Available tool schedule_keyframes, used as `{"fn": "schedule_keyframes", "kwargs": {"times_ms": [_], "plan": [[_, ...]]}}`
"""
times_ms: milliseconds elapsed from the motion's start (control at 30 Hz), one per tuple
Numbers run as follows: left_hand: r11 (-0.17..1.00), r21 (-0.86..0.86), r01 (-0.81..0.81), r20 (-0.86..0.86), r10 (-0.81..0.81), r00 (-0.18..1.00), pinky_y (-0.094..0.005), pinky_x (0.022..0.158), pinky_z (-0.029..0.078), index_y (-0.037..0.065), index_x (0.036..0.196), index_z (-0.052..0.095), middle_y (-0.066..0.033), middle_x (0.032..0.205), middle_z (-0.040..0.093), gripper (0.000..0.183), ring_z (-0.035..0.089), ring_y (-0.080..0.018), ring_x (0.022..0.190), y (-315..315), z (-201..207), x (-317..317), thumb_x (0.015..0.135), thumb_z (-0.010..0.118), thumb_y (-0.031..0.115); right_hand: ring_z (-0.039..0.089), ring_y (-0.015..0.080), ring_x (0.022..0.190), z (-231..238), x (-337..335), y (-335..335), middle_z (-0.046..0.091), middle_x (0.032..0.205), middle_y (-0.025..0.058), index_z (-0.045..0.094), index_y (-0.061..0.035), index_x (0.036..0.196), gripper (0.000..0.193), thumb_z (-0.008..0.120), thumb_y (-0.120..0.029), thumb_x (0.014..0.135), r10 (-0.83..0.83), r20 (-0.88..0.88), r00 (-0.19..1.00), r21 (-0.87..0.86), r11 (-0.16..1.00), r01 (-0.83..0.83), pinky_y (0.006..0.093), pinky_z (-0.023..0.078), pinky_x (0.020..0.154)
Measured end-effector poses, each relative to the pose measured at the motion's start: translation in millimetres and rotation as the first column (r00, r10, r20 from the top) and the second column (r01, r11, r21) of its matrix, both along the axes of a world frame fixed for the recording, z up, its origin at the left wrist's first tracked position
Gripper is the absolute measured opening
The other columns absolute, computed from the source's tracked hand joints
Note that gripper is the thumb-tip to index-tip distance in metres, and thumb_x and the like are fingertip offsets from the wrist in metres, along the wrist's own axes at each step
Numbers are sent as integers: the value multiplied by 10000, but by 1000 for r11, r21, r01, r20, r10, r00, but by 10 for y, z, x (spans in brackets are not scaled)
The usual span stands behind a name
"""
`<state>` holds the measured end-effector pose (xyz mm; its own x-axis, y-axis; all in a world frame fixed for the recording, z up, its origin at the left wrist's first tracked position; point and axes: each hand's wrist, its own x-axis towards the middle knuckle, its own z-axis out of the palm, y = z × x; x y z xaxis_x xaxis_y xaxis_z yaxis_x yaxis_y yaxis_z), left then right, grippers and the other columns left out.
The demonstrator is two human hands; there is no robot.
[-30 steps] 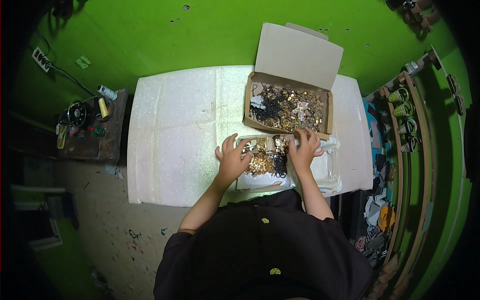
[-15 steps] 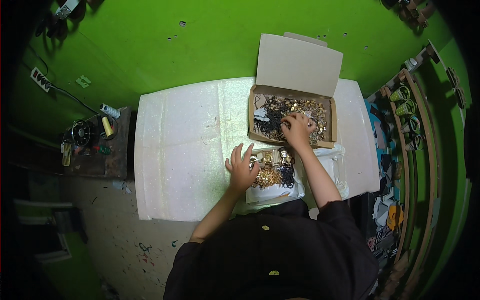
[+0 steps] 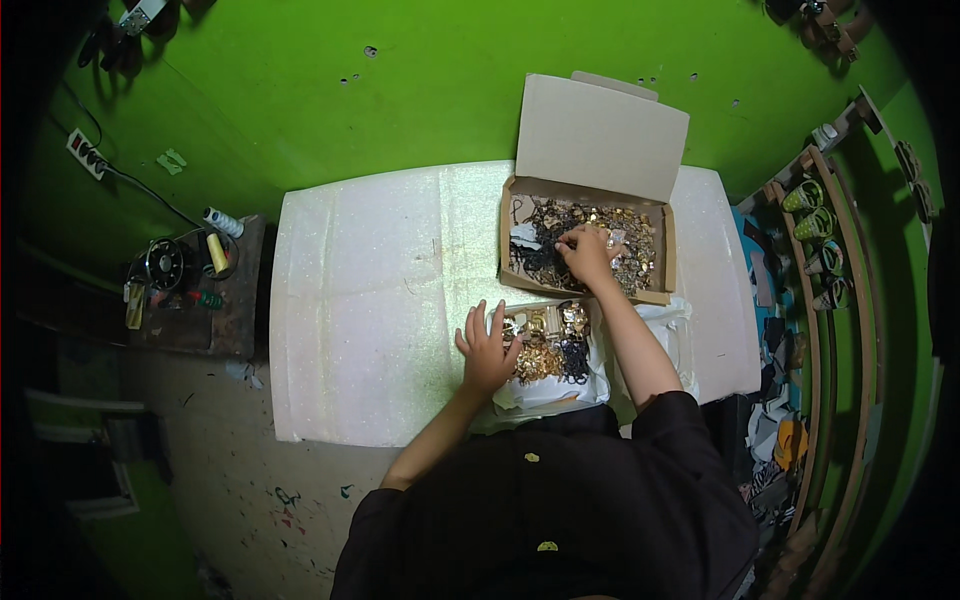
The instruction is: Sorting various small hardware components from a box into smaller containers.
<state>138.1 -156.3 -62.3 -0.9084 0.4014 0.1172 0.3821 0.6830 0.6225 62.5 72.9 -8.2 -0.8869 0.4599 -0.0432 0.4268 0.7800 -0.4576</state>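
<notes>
A cardboard box (image 3: 640,293) with its lid (image 3: 604,136) raised stands near the far side of the table. Inside it lie mixed small metal fittings (image 3: 632,270), gold and silver in tone, and a heap of black pieces (image 3: 535,258). My right hand (image 3: 588,258) reaches into the box, its fingers bent together over the pieces. Whatever lies between them is too small to make out. Nearer me is a smaller container with gold fittings (image 3: 538,362), larger buckle-like pieces (image 3: 573,320) and black pieces (image 3: 575,362) in separate groups. At its left edge rests my left hand (image 3: 487,358), fingers spread.
White plastic (image 3: 548,396) lies around the small container, with more of it (image 3: 672,330) to the right. A pale shiny sheet covers the table (image 3: 360,310). At left, a side stand holds thread spools (image 3: 222,222); at right is a wooden rack (image 3: 838,300).
My right hand has shifted slightly left inside the box, and its fingers have drawn closer together. The left hand stays beside the small container. The whole view has shifted slightly.
</notes>
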Motion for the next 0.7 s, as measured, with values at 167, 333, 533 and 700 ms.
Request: {"fn": "schedule_keyframes", "kwargs": {"times_ms": [167,333,533,700], "plan": [[1000,16,3,-3,-2,1000,-628,1010,92,98,1399,316,-246,1418,239,634,184,-403,1330,-8,10,16,858,552,329,445,226,1127,402,15,88,586,1061,9,717,-198,874,129,689,-273,773,53,-196,979,47,998,-45,601,158,976],[998,43,-35,-2,35,999,-640,1005,74,129,1405,298,-226,1435,200,631,152,-391,1344,-57,110,-34,859,553,319,484,229,1088,901,18,62,617,1008,14,710,-189,900,138,649,-262,800,108,-370,923,131,989,-63,610,161,974],[995,92,-41,-118,52,992,-639,1015,57,141,1369,358,-212,1435,205,586,139,-378,1353,-18,490,-325,845,567,303,567,175,974,1295,-55,90,674,947,-10,699,-189,933,166,611,-291,836,148,-510,847,212,976,-43,549,179,952],[984,175,10,-277,40,960,-608,1032,33,155,1276,472,-201,1424,231,484,136,-367,1356,120,814,-669,828,592,294,588,166,924,1567,-236,156,679,916,-3,697,-197,954,173,593,-289,851,142,-619,773,235,972,9,530,186,934]]}}
